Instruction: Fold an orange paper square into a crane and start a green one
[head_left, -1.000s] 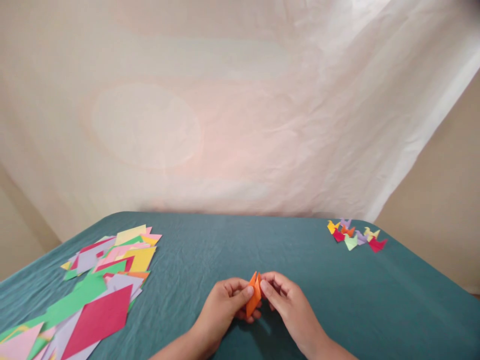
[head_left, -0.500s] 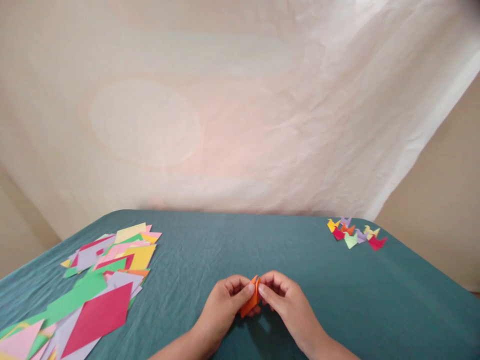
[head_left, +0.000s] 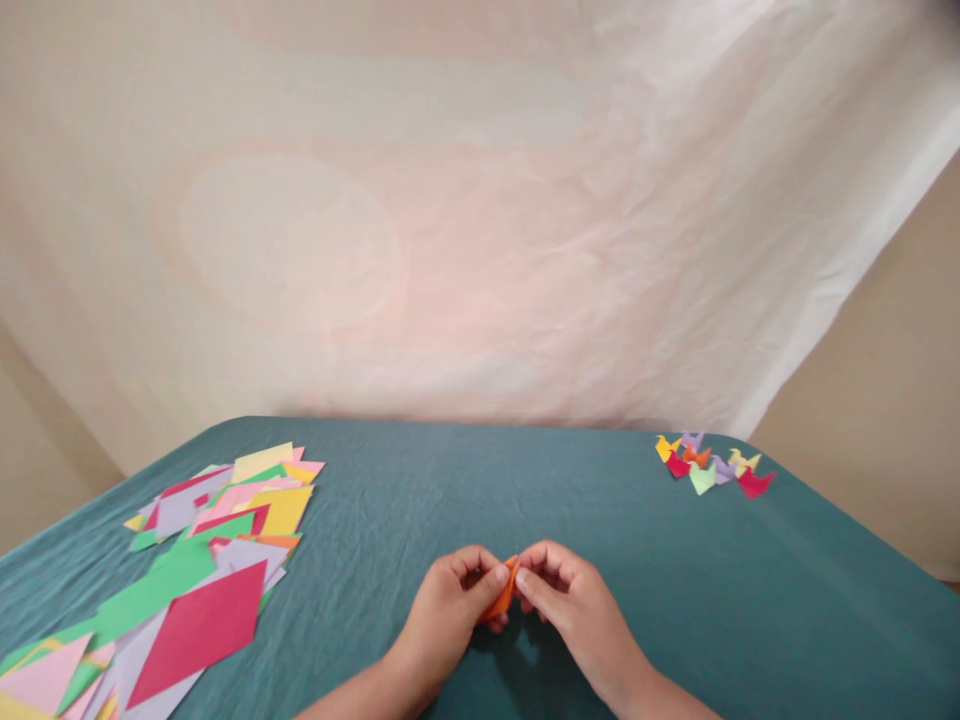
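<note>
Paper [head_left: 498,602], orange and folded into a slim shape, was between two hands over the near middle of the bench [head_left: 420,480]. On my feed, the left hand [head_left: 448,608] was clamped on it, the thumb against the near face and the other fingers curled behind. The right hand [head_left: 577,608] had its thumb and fingers pinched together on the upper right tip, and they hid part of that edge from me. Both forearms came in from the near side, and a dark shadow lay on the green cloth [head_left: 375,560] beneath the hands.

At the left I saw overlapping loose sheets [head_left: 157,595] in green, pink, yellow, lilac and orange, with a large red sheet [head_left: 202,630] on top toward the near end. At the far right sat a cluster of small folded birds [head_left: 703,480], in yellow, red, orange, lilac and pale green. Beyond the bench hung a pale, creased backdrop [head_left: 480,250].
</note>
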